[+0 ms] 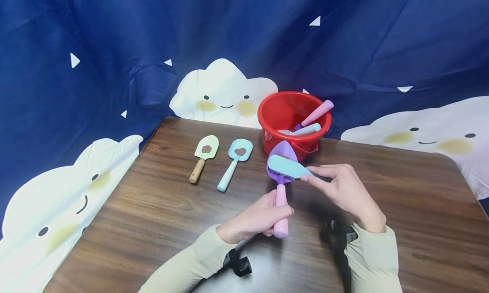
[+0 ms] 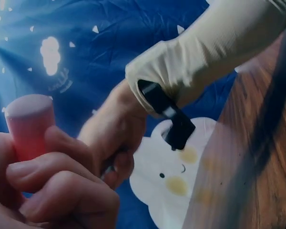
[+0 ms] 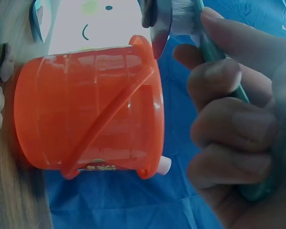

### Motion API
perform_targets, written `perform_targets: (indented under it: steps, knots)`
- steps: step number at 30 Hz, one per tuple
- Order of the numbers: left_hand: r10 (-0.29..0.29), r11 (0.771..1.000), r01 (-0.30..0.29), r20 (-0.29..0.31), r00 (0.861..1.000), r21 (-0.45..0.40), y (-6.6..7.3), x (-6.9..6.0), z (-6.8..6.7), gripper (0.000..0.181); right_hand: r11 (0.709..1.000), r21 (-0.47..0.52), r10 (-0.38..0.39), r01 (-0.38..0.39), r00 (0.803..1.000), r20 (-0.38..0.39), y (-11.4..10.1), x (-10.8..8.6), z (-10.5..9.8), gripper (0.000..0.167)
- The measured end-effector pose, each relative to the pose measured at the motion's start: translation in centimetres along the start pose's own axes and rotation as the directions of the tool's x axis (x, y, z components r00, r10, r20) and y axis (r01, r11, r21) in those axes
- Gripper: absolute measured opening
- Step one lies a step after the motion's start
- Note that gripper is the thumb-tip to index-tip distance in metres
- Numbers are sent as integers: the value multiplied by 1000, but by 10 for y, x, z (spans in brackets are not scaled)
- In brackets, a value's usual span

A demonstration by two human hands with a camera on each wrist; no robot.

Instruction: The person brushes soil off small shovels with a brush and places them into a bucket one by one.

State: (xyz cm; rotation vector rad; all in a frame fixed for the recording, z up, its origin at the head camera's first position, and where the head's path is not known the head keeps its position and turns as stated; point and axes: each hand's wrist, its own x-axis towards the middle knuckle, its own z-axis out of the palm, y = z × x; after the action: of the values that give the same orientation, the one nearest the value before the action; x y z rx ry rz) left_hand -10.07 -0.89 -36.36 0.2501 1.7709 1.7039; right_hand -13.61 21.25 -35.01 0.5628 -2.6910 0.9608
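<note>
My left hand (image 1: 259,216) grips the pink handle of a toy trowel (image 1: 282,199), whose purple pointed blade tilts upward before the red bucket. In the left wrist view the fingers curl round the pink handle end (image 2: 31,124). A light blue brush (image 1: 286,166) lies across that blade, bristles down against it, covering most of a brown patch there. My right hand (image 1: 345,191) holds the brush handle between thumb and fingers. From the right wrist, the brush handle (image 3: 212,50) looks green and its bristles (image 3: 183,21) pale, close to the blade.
Behind the trowel stands the red bucket (image 1: 269,119), with a pink-handled tool (image 1: 318,112) and a pale-handled one (image 1: 307,129) in it. To the left lie a green trowel (image 1: 198,167) with a wooden handle and a blue shovel (image 1: 229,174), each with a brown patch on its blade.
</note>
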Motion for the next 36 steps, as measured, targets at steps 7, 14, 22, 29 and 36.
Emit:
perform_targets:
  steps: [7,14,22,29,36]
  knots:
    - [5,1000,-4,11,1000,-18,0,-6,4,14,999,-25,-49,47,998,-46,3,0,0,34]
    - [0,999,-2,45,999,45,1,-10,4,11,999,-39,-17,15,998,-61,5,0,-2,35]
    - [-5,999,2,59,998,52,1,-11,7,9,999,-52,-8,4,996,-88,7,-1,-3,35]
    - [21,998,-27,114,993,52,-1,-11,6,7,998,-44,43,-49,989,-139,10,-3,-6,37]
    - [29,1000,-29,118,993,-3,-5,-6,7,7,995,29,97,-95,994,-55,6,-11,-20,35]
